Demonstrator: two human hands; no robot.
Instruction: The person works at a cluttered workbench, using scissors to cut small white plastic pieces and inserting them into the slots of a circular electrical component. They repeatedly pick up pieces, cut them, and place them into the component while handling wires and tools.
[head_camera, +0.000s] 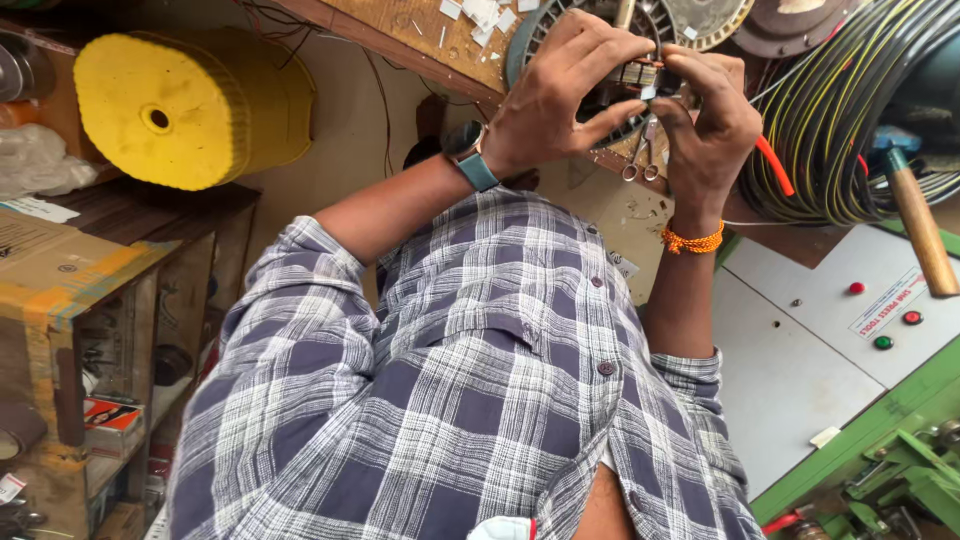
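My left hand (560, 90), with a blue-strapped watch on its wrist, and my right hand (705, 125), with an orange thread at its wrist, meet at the top centre. Together they pinch a small brownish winding piece (640, 75) at the edge of a round grey slotted motor stator (530, 45). My fingers hide most of the piece. A small pair of scissors (640, 160) lies on the wooden bench (420, 30), just below my hands. My checked shirt (470, 390) fills the lower middle of the view.
A yellow ribbed plastic stool (180, 105) sits on its side at the upper left, above a wooden shelf (90, 300). A bundle of yellow-and-black wires (850, 110) coils at the upper right, beside a wooden hammer handle (920, 235). At the lower right stands a green machine with a white button panel (800, 350).
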